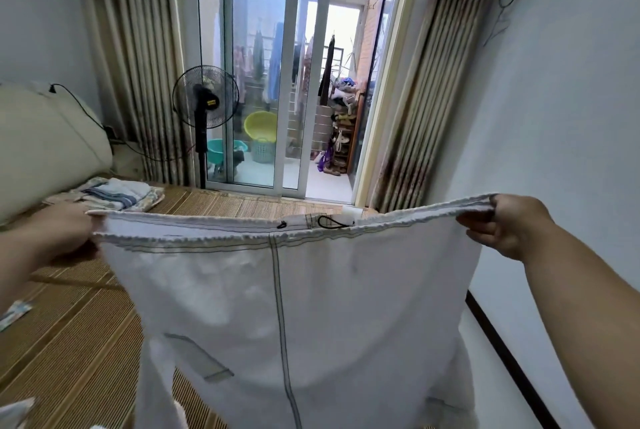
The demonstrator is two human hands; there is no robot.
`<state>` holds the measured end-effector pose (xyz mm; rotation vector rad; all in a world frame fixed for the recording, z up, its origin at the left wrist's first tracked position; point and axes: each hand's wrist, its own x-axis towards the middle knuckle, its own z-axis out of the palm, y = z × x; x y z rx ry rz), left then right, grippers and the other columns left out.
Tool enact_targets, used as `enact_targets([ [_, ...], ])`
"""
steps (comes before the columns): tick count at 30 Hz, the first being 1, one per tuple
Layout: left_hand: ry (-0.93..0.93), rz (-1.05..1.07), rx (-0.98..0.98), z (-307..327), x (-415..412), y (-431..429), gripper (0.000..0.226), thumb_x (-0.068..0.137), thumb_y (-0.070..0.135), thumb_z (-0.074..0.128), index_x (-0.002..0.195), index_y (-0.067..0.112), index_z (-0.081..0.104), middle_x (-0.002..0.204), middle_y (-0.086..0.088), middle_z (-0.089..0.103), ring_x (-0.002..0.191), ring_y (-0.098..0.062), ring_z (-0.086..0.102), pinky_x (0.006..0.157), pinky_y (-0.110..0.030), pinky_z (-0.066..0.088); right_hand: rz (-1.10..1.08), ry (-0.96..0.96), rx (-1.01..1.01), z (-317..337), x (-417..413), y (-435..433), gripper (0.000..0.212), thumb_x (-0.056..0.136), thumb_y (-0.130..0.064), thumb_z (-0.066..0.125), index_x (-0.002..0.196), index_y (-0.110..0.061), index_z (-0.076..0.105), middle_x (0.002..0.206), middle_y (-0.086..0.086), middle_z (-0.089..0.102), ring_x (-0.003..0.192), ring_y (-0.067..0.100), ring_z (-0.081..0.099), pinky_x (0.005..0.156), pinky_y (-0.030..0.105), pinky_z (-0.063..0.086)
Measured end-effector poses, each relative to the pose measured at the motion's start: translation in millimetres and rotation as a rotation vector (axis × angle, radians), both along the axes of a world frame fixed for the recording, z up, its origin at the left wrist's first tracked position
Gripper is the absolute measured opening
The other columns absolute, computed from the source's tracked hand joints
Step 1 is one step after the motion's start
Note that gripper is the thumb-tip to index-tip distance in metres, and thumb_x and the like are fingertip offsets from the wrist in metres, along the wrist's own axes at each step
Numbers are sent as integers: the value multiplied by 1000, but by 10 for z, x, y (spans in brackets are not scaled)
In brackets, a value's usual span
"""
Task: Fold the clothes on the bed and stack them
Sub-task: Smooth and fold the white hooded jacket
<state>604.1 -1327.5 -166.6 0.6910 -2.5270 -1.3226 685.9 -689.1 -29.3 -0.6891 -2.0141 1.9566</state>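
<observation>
White shorts [294, 307] with dark seam stitching and a black drawstring hang in the air before me, waistband stretched wide and level. My left hand [65, 231] grips the waistband's left end. Gripping the right end is my right hand [502, 224]. The garment's lower part drops out of the frame's bottom edge. A small stack of folded clothes [110, 194], striped cloth on top, lies far left on the bed's woven mat [69, 342].
A cream headboard [45, 144] rises at the left. A black standing fan [204, 102] is beyond the bed, before sliding glass doors [284, 82] and curtains. A white wall [571, 116] lies to the right. Bits of cloth lie at the lower left edge.
</observation>
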Motion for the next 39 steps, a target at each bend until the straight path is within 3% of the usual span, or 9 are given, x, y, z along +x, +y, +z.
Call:
enact_targets([
  [3,-90,-23,162,135,175,385,13,94,9,54,98,4,65,71,-20,67,54,-27,62,46,-26,48,-22,-33,-74,-71,-161,37,36,100,-7,23,88,-8,56,90,10,64,82,25,66,85,39,45],
  [8,-55,9,364,150,5,800,30,99,-1,38,110,19,58,95,-12,64,49,-14,65,36,-19,45,18,-113,-206,-192,-507,110,37,103,-21,19,101,-11,55,104,12,61,120,32,54,109,50,27],
  [13,110,98,517,83,-549,1176,24,95,-2,47,101,18,58,88,-8,68,46,-12,62,36,-14,42,13,-35,-345,-319,-997,160,42,101,-35,22,121,-12,50,126,13,57,134,30,42,113,58,8],
  [16,186,148,525,193,-872,1341,21,94,4,45,102,15,62,110,-12,62,67,-22,59,32,-15,42,-51,68,-405,-300,-1279,169,57,99,-50,22,139,-14,42,136,9,53,126,28,50,110,62,9],
  [20,302,205,533,536,-1225,1436,22,93,1,44,91,14,62,103,-13,61,85,-28,62,40,-25,50,-69,234,-464,-144,-1653,180,61,98,-58,22,139,-17,41,124,7,61,103,26,60,110,64,6],
  [23,433,191,582,855,-1397,1467,30,93,2,36,78,16,56,95,-9,63,91,-28,62,66,-35,53,-90,356,-526,47,-1874,189,55,98,-56,26,135,-19,44,115,4,66,95,23,65,110,63,8],
  [26,567,168,623,1105,-1475,1468,26,88,3,40,72,17,55,95,-11,65,97,-28,63,61,-32,51,-73,448,-591,229,-1986,204,55,98,-57,27,132,-20,48,110,3,69,96,21,68,111,62,11],
  [31,658,113,490,1188,-1497,1457,29,87,9,48,107,14,68,109,-15,67,96,-27,66,83,-36,55,-49,533,-636,318,-1963,280,57,98,-57,22,123,-18,54,99,1,73,95,21,70,111,61,12],
  [39,527,55,545,492,-966,1562,25,88,0,48,93,19,64,80,-2,65,74,-13,62,49,-14,50,-210,336,-558,-439,-1459,318,43,100,-48,33,130,-21,51,128,4,59,87,19,64,101,55,37],
])
